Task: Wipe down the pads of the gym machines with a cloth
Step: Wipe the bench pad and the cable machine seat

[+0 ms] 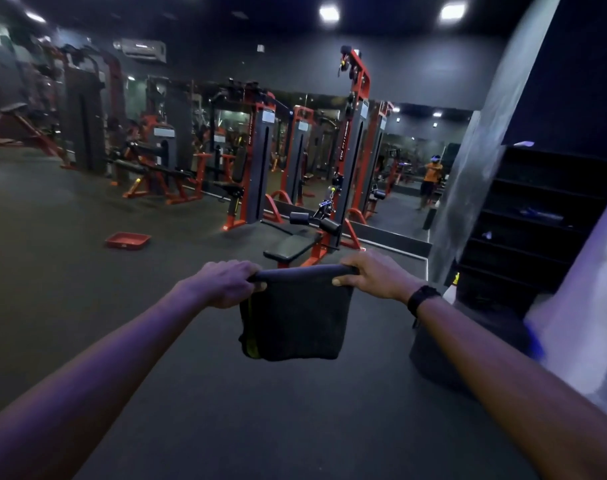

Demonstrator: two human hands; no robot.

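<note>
A red tray [127,240] lies flat on the dark rubber floor [70,271], well apart from the nearest equipment. A wall mirror [409,161] runs along the far side and reflects a person in an orange shirt [431,174]. To the right stands a black shelving unit [537,216] with a few small items on its shelves, too blurred to identify. An air conditioner [141,49] is mounted high on the back wall, and bright square ceiling lights [330,12] glow overhead.

Bare floor [87,289] lies open left of the seat pad [291,245]. A red tray [127,240] sits farther left (well apart); black shelves [537,220] crowd its right.
</note>
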